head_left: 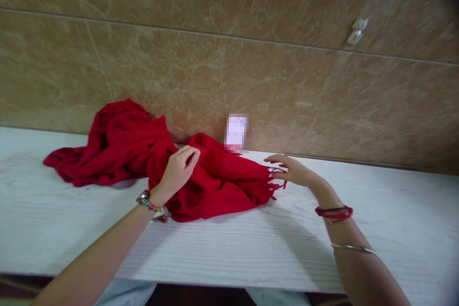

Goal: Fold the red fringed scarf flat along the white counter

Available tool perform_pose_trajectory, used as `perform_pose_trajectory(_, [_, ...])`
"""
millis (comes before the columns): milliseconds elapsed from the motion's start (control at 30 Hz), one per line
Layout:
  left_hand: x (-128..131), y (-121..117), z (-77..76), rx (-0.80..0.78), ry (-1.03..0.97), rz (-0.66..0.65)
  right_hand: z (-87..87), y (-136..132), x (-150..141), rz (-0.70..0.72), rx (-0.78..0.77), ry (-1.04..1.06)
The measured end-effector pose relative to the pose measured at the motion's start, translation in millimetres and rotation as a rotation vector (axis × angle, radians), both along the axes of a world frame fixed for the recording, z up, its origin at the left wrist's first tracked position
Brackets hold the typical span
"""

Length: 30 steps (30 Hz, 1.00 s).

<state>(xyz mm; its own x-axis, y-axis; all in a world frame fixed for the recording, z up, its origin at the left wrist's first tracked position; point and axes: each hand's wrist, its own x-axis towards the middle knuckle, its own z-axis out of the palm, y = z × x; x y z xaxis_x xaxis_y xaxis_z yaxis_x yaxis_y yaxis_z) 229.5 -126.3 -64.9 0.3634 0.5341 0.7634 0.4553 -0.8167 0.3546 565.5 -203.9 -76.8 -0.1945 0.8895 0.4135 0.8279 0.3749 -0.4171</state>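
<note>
A red scarf (222, 177) with a fringed end lies rumpled along the white table (229, 248), its larger heap bunched to the left. My left hand (179, 169), with a beaded bracelet at the wrist, is over the scarf's middle; its thumb and fingers are closed in a pinch on the cloth, though the fingertips are partly hidden. At the fringe on the right is my right hand (296, 172), fingers apart and slightly curved. Some strands of the fringe pass by its fingers, and I cannot tell whether they touch.
Behind the table rises a brown marble-patterned tiled wall (287, 95). A blurred-out, phone-like rectangle (235, 131) leans against it just behind the scarf. Higher up, a small white fixture (357, 31) is on the wall. The table's front edge runs above my legs.
</note>
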Motion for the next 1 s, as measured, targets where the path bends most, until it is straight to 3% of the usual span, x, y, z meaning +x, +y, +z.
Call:
perform_pose_trajectory(67, [4,-1,-5.6,0.011,0.056,-0.045,2.3,-3,-14,0.108,-0.077,-0.011])
perform_pose_trajectory(267, [10,-18,-6.5,0.073,0.115,-0.159,-14.2,1,-83,0.099,0.207,0.081])
perform_pose_trajectory(400, [11,-29,-5.0,0.12,0.177,-0.298,-29.1,5,-106,0.144,0.152,0.031])
perform_pose_trajectory(500, [10,-31,-2.9,0.13,0.166,-0.312,-28.8,7,-99,0.16,0.121,-0.001])
perform_pose_trajectory(667, [4,-18,2.4,0.078,0.006,-0.114,-16.6,7,-81,0.072,0.171,0.092])
perform_pose_trajectory(833, [3,-6,-4.7,0.05,0.137,-0.129,-3.6,3,-73,-0.186,0.405,0.266])
perform_pose_trajectory(1000, [6,0,-19.6,0.081,0.377,-0.137,9.4,1,-38,-0.518,0.628,0.367])
